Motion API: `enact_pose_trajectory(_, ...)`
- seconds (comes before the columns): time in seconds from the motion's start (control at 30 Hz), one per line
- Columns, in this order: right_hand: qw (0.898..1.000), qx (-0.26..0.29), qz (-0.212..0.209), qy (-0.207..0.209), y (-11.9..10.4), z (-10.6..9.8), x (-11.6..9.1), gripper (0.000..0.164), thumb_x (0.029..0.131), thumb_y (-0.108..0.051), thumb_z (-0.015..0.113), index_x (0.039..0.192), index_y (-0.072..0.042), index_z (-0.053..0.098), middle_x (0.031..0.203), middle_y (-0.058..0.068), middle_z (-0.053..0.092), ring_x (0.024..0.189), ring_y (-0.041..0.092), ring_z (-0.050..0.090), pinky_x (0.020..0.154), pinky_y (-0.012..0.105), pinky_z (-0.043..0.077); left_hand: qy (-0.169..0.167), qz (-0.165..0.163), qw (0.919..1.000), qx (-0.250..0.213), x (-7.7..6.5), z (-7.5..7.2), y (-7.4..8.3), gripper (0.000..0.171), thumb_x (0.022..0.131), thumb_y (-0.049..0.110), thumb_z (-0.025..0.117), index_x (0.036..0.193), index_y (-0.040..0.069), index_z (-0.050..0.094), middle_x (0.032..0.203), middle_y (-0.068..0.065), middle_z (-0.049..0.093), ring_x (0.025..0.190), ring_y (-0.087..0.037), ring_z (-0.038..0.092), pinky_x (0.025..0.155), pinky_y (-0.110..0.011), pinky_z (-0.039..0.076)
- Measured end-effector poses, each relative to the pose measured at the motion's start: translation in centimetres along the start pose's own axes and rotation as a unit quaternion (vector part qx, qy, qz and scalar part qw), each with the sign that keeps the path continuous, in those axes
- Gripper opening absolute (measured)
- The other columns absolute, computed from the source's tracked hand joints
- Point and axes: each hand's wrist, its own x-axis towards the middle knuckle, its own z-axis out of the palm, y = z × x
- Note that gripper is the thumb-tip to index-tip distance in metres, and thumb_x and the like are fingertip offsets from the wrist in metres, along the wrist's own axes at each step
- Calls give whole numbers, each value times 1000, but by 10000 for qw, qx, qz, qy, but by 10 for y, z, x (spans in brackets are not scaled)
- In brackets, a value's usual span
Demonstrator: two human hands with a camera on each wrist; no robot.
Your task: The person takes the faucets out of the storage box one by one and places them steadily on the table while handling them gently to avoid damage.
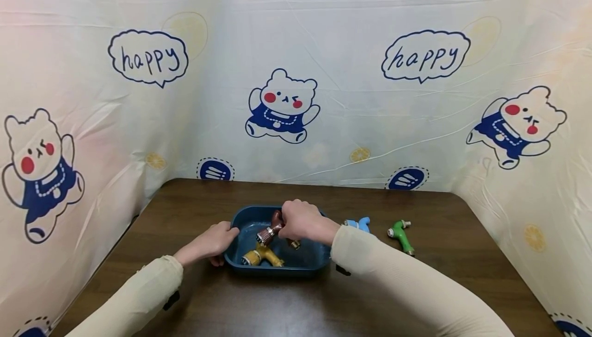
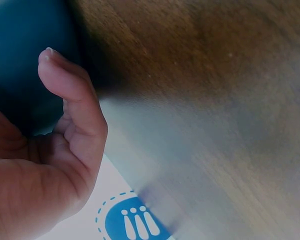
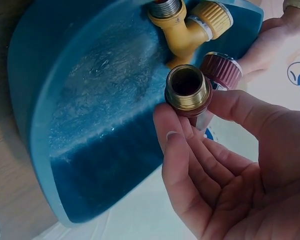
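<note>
My left hand (image 1: 219, 239) grips the left rim of a blue plastic basin (image 1: 296, 271), thumb at the rim. In the left wrist view its curled fingers (image 2: 82, 107) lie against the basin's outer wall. Over the inside of the basin, my right hand (image 1: 302, 221) pinches a maroon faucet (image 1: 268, 235) between thumb and fingers. The right wrist view shows the faucet's open brass threaded end (image 3: 187, 95) and its ribbed knob (image 3: 222, 70). Below it, a yellow faucet (image 1: 263, 256) lies on the basin's floor, towards the left front.
Right of the basin, a blue faucet (image 1: 361, 224) lies on the brown wooden table (image 1: 194, 195), partly hidden by my right arm. Further right lies a green faucet (image 1: 402, 237). A printed curtain (image 1: 347, 121) hangs around the table's back and sides.
</note>
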Motion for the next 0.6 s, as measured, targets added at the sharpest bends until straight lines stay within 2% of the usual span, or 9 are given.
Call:
enact_pose_trajectory(0.37,9999,-84,133,65,6,-2,-3,28,92,-26,82,72,-13,68,58,1,61,52,15,58,48,27,48,41,-87,9999,62,2,2,-2,33,110,20,38,113,-5,59,69,-15,64,49,-23,65,44,-35,58)
enact_pose_trajectory(0.6,9999,-78,92,68,11,-5,-6,28,92,-25,82,70,-13,69,55,0,58,48,13,53,44,26,42,51,-52,10000,64,3,2,-3,32,110,20,38,112,-4,59,68,-14,64,49,-23,65,44,-35,59)
